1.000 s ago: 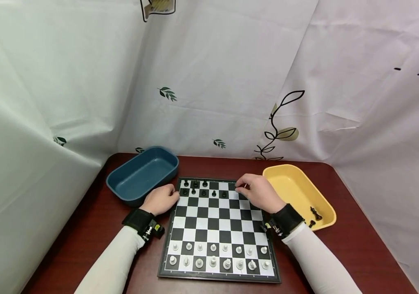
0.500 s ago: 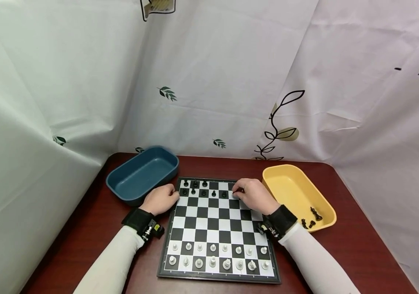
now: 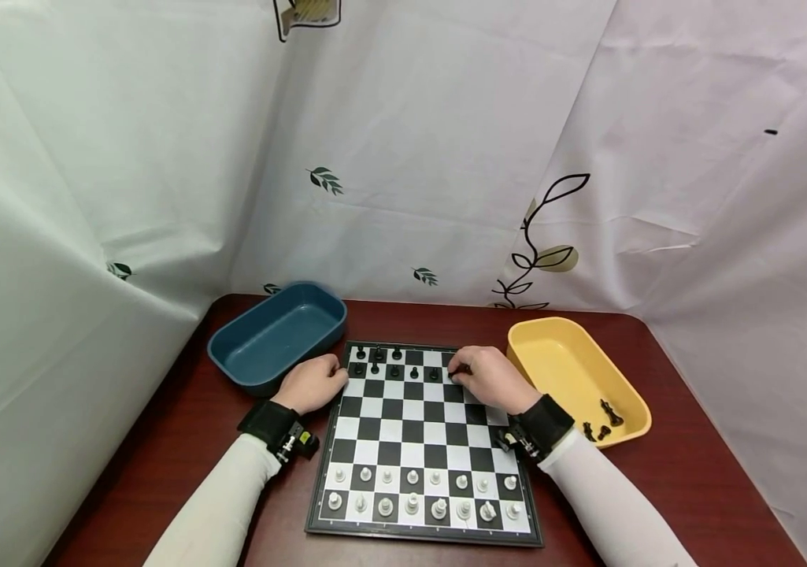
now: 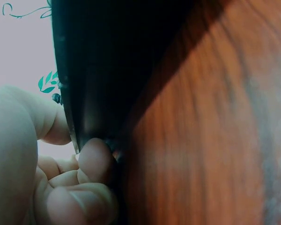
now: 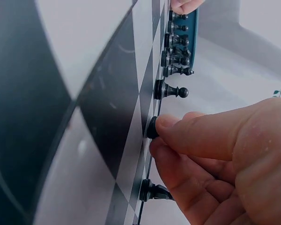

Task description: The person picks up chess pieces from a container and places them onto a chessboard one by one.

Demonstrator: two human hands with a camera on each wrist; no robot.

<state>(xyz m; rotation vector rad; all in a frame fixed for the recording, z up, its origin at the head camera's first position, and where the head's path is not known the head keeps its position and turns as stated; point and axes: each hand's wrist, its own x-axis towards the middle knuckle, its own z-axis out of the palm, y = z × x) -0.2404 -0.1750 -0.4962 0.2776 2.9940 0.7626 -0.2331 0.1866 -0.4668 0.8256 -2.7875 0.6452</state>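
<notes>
A black-and-white chessboard (image 3: 417, 429) lies on the dark red table. My right hand (image 3: 461, 370) pinches a small black pawn (image 5: 152, 127) on the board's far rows, right of centre; in the right wrist view the thumb and forefinger close over its top. More black pawns (image 5: 171, 90) stand in line beyond it, and another (image 5: 152, 191) stands nearer. My left hand (image 3: 335, 378) holds the board's far left edge (image 4: 77, 117), fingers curled against it. White pieces (image 3: 420, 496) fill the two near rows. Several black pieces (image 3: 392, 364) stand at the far left.
A blue tray (image 3: 275, 335) sits just behind my left hand. A yellow tray (image 3: 559, 354) to the right of the board holds a few black pieces (image 3: 605, 413). White patterned sheets close in the table at the back and both sides.
My right hand has come slightly left and toward me, lowering onto the board and closing on the black pawn. The left hand has stayed at the board's edge.
</notes>
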